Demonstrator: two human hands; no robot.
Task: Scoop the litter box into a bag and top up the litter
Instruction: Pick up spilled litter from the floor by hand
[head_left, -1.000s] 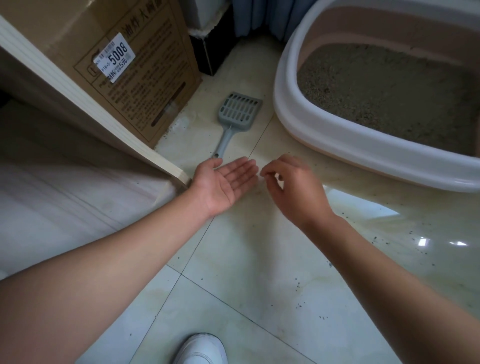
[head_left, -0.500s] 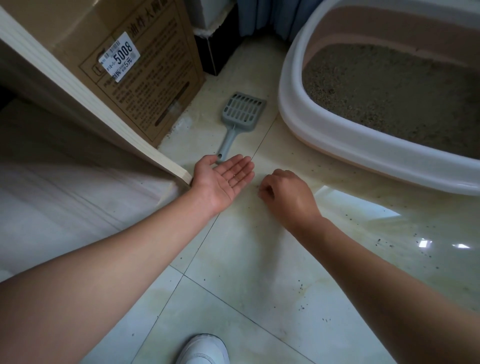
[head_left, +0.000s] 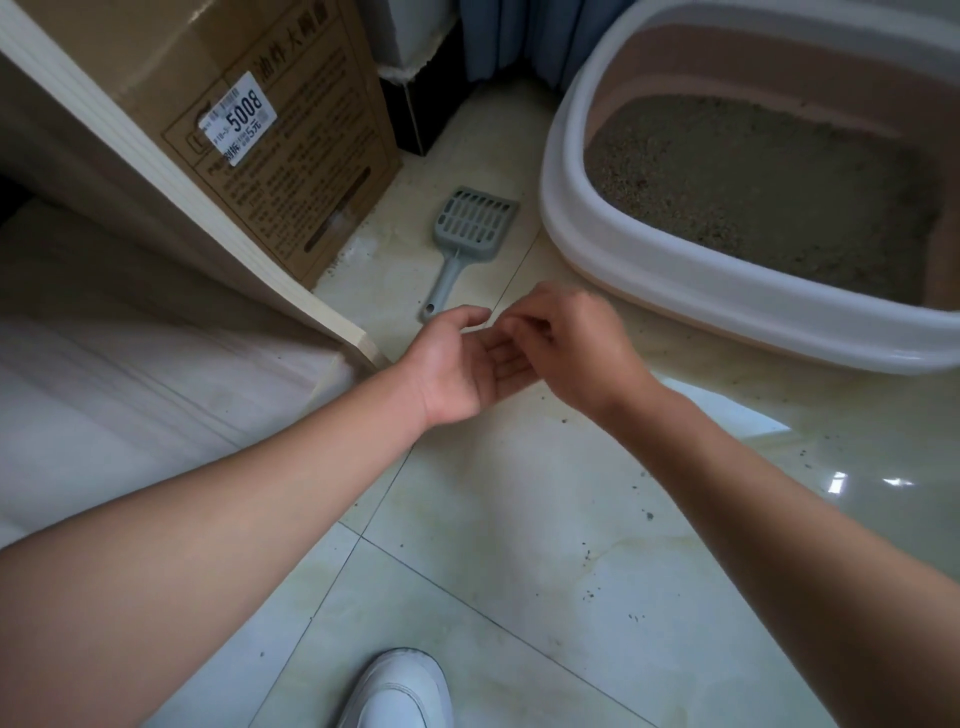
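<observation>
A grey slotted litter scoop (head_left: 470, 234) lies flat on the tile floor, its handle pointing toward me. To its right stands the litter box (head_left: 675, 280), white-rimmed with pinkish walls and filled with brownish litter (head_left: 753, 182). My left hand (head_left: 457, 364) is held just behind the scoop's handle end, palm up and cupped, with nothing visible in it. My right hand (head_left: 576, 348) sits right beside it, its bent fingers bunched over the left palm. Whether they pinch any grains is too small to see. No bag is in view.
A cardboard box (head_left: 291, 156) with a white price sticker stands at the left behind a slanted pale wooden board (head_left: 156, 171). Dark litter grains (head_left: 649, 514) are scattered over the glossy tiles. My white shoe (head_left: 400, 686) shows at the bottom edge, and a blue curtain (head_left: 519, 41) hangs at the back.
My right hand rose from the floor and moved left over my left palm. The left hand curled from flat to cupped. The scoop and litter box did not move.
</observation>
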